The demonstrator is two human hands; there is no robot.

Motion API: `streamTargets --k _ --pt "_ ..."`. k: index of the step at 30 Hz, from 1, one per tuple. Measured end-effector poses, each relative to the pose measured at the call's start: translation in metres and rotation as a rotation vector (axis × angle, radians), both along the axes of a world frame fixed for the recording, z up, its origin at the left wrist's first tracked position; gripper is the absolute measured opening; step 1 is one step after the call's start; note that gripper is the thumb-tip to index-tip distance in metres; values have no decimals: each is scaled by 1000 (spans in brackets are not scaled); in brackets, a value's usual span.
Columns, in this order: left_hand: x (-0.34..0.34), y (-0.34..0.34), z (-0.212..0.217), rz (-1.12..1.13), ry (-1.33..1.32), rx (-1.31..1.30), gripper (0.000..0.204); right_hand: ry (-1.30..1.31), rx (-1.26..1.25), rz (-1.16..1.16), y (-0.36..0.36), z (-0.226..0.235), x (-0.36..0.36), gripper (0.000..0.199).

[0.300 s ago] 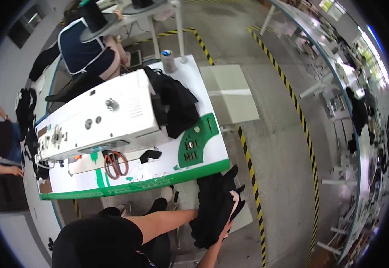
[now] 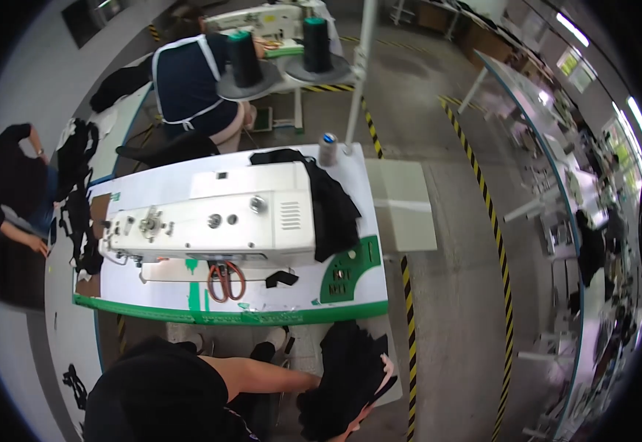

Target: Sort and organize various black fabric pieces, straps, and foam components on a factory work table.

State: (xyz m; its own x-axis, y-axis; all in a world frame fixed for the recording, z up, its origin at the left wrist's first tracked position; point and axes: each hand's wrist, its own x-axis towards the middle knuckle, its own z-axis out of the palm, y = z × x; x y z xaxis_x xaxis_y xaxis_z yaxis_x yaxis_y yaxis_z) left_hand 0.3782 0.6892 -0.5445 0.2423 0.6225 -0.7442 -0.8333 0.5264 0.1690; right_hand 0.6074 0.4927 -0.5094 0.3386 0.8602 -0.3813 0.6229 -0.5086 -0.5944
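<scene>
Between the left hand, its grip hidden and so impossible to tell, and the right hand, clasped on the outer edge, lies a black cloth bundle, presumably flanked to keep its folds together, short of the green-edged table beyond both hands.

Windows glare at right while fisheye edges bend and darken.

Cloth: solid black. Counter: white top, green front edge. Sewing machine: white. By the front edge, scissors with reddish-brown handles; at the front right corner, a green template (dark cut-outs). Floor grey; tape striped yellow and black.
</scene>
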Motion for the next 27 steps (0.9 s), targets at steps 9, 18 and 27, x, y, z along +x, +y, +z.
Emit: streamTargets --k 9,18,27 --pt "-31 -63 47 177 -3 102 50 14 -402 -63 122 171 -85 66" --pt "-68 -109 71 445 37 285 49 -160 -516 460 172 260 -206 68" --pt "-291 -236 109 610 30 407 47 -44 -14 1253 112 312 -438 53"
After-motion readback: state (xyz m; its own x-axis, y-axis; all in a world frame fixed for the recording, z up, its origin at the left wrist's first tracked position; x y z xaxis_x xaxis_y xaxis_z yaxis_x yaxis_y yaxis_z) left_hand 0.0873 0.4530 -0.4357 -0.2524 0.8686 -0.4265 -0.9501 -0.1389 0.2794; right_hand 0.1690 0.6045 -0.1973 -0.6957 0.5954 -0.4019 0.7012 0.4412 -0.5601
